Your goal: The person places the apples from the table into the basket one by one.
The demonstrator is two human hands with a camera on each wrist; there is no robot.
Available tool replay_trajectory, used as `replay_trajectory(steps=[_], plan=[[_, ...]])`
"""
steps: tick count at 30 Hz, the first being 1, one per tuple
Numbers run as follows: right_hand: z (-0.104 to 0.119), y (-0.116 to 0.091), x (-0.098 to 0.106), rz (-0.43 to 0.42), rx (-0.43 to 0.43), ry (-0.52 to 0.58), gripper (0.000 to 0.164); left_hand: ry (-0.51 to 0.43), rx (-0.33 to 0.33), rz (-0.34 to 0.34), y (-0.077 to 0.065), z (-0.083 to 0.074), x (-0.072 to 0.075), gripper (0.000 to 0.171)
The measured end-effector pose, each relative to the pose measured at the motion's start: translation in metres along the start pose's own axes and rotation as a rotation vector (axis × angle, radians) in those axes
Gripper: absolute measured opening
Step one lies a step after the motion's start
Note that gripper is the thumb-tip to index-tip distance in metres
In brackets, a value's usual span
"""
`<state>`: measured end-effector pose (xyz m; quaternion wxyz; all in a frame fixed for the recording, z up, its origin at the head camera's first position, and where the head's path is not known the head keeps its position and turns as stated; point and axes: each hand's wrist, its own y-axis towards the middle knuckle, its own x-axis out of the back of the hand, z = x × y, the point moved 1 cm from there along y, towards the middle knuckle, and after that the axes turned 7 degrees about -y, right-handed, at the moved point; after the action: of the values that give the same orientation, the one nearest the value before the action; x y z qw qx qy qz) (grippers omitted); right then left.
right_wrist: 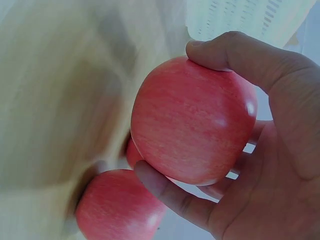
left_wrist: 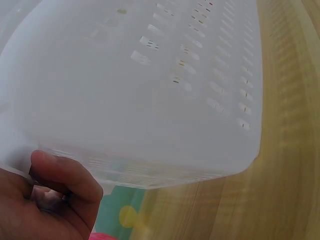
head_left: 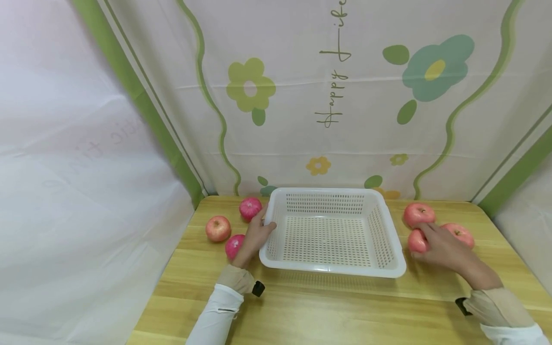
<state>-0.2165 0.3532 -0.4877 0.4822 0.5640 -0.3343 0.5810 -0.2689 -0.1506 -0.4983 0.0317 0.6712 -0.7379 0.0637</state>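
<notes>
A white perforated plastic basket [head_left: 332, 269] stands in the middle of the wooden table, with nothing inside it. My left hand [head_left: 257, 235] grips its left rim, thumb over the edge; in the left wrist view the curled fingers [left_wrist: 67, 172] sit under the lip. To the right of the basket, my right hand [head_left: 444, 247] holds a red apple [right_wrist: 195, 122], its thumb on one side and fingers round the other. Two more red apples [head_left: 419, 214] [head_left: 460, 235] lie close beside that hand.
Left of the basket are a pale red apple [head_left: 218, 228] and two magenta round fruits [head_left: 250, 209] [head_left: 234, 246], close to my left hand. A flowered white curtain [head_left: 302, 143] hangs behind the table's [head_left: 302, 316] back edge.
</notes>
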Motion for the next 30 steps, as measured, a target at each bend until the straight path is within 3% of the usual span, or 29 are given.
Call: replay_trajectory(steps=[9, 15, 24, 30], plan=[[0.005, 0.011, 0.011, -0.045, 0.021, 0.013, 0.069, -0.001, 0.005, -0.005, 0.000, 0.000, 0.000, 0.073], [0.007, 0.018, 0.018, -0.043, 0.054, 0.013, 0.064, -0.007, 0.019, -0.006, 0.000, 0.000, 0.000, 0.073], [0.011, 0.026, 0.029, -0.019, 0.052, 0.016, 0.060, -0.007, 0.024, -0.015, 0.000, -0.002, -0.001, 0.073], [0.016, 0.032, 0.036, 0.065, -0.025, 0.016, 0.063, 0.005, 0.015, -0.022, -0.001, -0.002, -0.001, 0.073]])
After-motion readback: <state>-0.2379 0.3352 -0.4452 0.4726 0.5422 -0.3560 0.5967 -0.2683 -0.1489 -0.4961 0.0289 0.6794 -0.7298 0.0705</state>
